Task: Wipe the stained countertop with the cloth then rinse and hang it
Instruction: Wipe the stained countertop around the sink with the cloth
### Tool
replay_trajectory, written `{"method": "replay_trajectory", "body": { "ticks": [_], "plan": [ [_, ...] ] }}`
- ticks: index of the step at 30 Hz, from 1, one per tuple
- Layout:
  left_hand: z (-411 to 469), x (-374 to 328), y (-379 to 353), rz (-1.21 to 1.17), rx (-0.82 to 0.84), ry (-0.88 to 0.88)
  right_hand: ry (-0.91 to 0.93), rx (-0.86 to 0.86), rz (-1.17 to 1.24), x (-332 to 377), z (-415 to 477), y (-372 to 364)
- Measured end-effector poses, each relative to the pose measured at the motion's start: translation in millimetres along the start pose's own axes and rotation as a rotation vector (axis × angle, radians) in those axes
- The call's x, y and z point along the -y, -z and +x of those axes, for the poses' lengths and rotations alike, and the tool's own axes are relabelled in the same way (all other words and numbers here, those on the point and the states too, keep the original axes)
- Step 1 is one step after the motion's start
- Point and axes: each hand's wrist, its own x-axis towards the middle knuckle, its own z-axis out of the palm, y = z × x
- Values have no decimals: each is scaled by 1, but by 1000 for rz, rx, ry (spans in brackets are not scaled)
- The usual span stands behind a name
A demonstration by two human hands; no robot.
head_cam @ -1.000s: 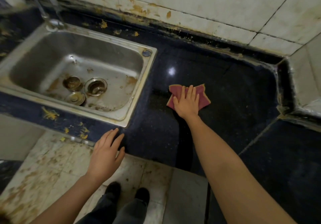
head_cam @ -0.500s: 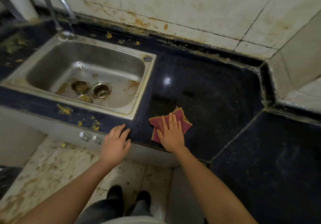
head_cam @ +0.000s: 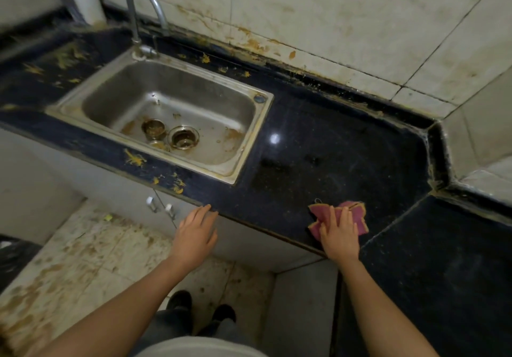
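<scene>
The cloth [head_cam: 359, 216] lies on the counter [head_cam: 332, 162] near its front edge, well right of the sink [head_cam: 194, 90] and just left of the seam where the dark top turns a corner. My right hand [head_cam: 339, 234] lies flat on it, fingers straight and a little spread, pressing down without gripping. My left hand [head_cam: 195, 232] is open too, fingers straight, the tips at the counter's front lip, holding nothing.

The steel sink sits in the counter to my left, with a curved tap [head_cam: 144, 4] at its back corner, an open drain [head_cam: 183, 137] in its bottom and a small metal cup [head_cam: 153, 128] just beside the drain; brown grime streaks the basin. Yellow stains [head_cam: 134, 158] spatter the counter in front of the sink, behind it and at the far left. Brown grime runs along the joint with the tiled wall [head_cam: 332, 24]. Between sink and cloth the top is dark and glossy, with one glint of light. Below, two small knobs [head_cam: 149, 202] stick out of the white cabinet front, the floor [head_cam: 83, 245] is blotched brown, and my shoes [head_cam: 180, 300] show at the bottom.

The cloth is dull pinkish red with a yellowish hem, crumpled, its corners poking out on both sides of my fingers, and a small loop [head_cam: 318, 200] at its far left corner.
</scene>
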Motion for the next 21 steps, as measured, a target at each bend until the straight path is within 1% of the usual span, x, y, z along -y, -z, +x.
{"method": "replay_trajectory", "body": {
  "ticks": [3,5,7,10,12,14,16,18,19,21],
  "plan": [
    [-16,13,10,4,-36,64,-124,29,47,-15,8,3],
    [-26,24,11,16,-56,104,-164,-15,79,-5,11,0],
    [-33,35,10,3,-17,162,-166,-36,74,12,8,-4],
    [-39,49,10,-18,12,213,-70,-5,42,48,1,-8],
    [-39,55,14,-27,10,217,39,-23,49,79,-6,-15],
    [-36,64,20,-48,-7,213,144,29,70,115,-13,-24],
    [-31,76,26,-61,-26,212,247,32,13,157,-28,-24],
    [-25,93,35,-92,-44,216,330,36,11,200,-42,-23],
    [-22,102,41,-101,-45,220,365,64,20,218,-48,-26],
    [-18,125,53,-73,-56,203,386,61,59,248,-54,-29]
  ]
}}
